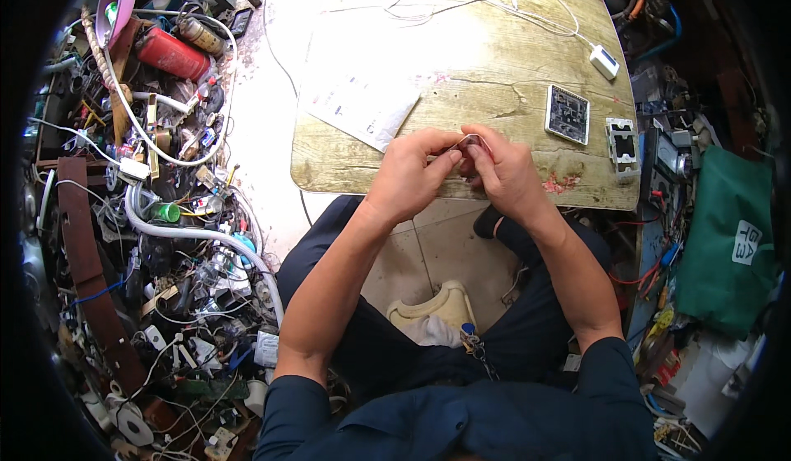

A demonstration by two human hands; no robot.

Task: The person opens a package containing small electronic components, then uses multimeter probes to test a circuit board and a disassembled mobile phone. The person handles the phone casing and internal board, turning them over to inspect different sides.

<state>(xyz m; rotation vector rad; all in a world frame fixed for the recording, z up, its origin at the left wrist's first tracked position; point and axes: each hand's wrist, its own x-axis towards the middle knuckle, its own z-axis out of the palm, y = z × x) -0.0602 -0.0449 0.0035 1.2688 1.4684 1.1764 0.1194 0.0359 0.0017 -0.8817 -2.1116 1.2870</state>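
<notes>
Over the near edge of the table (342, 160), head view: left hand (412, 168) and right hand (512, 173), both curled closed, pinching 1 small reddish item (472, 142) between them, details hidden. Leftward: 1 white packet (362, 111). Rightward: 1 square black-and-white panel (568, 115), 1 white frame (614, 141).

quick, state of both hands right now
Left hand: closed, fingers pinching a small object, kind unclear.
Right hand: closed, fingers on the same small object.

Scuffed wood-grain tabletop (486, 74), smooth plastic bowl (125, 4), matt cloth bag (721, 222)
</notes>
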